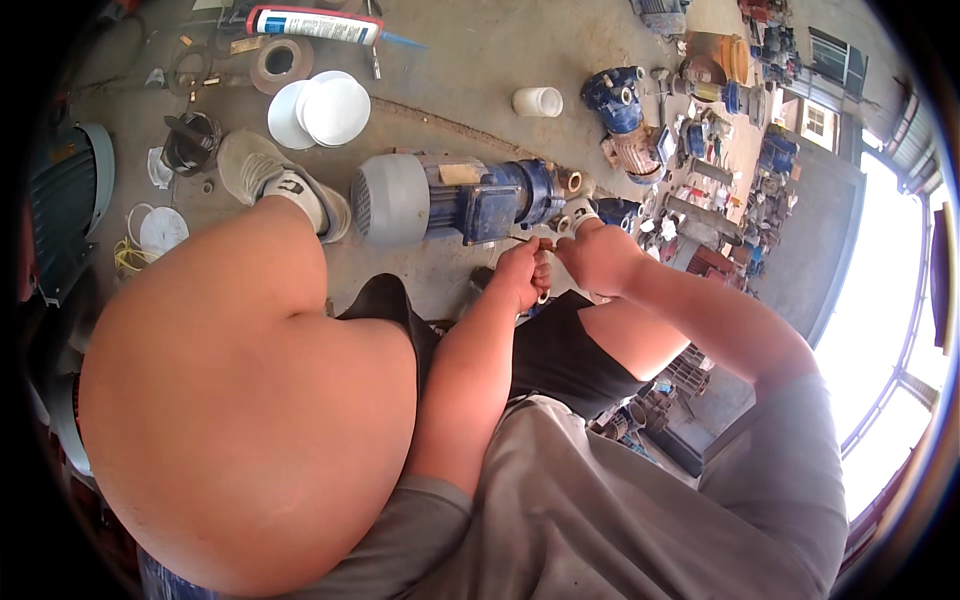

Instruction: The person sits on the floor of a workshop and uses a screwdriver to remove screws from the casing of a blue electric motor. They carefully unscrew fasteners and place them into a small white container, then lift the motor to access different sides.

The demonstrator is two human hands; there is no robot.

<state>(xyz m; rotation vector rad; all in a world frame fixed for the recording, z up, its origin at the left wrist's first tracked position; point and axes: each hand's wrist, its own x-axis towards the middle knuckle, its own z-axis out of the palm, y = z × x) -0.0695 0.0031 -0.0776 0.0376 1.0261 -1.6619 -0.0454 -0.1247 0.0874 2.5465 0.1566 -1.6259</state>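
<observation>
A motor pump with a grey ribbed fan cover (392,198) and a blue body (490,208) lies on the floor between my feet. Its blue terminal box faces me. My left hand (522,275) is closed in a fist just on the near side of that box. Touching it, or nearly so, my right hand (602,258) is closed too, fingers pinched together. A thin, dark, rod-like piece (517,238) shows between my hands and the box; its kind is too small to make out. What lies inside the fingers is hidden.
White round lids (335,108), a brown tape roll (281,65) and a sealant cartridge (315,26) lie beyond my left shoe (262,170). Also there is an open dark can (191,145). A white cup (538,101) and another blue pump (615,105) stand farther off; many parts crowd the right.
</observation>
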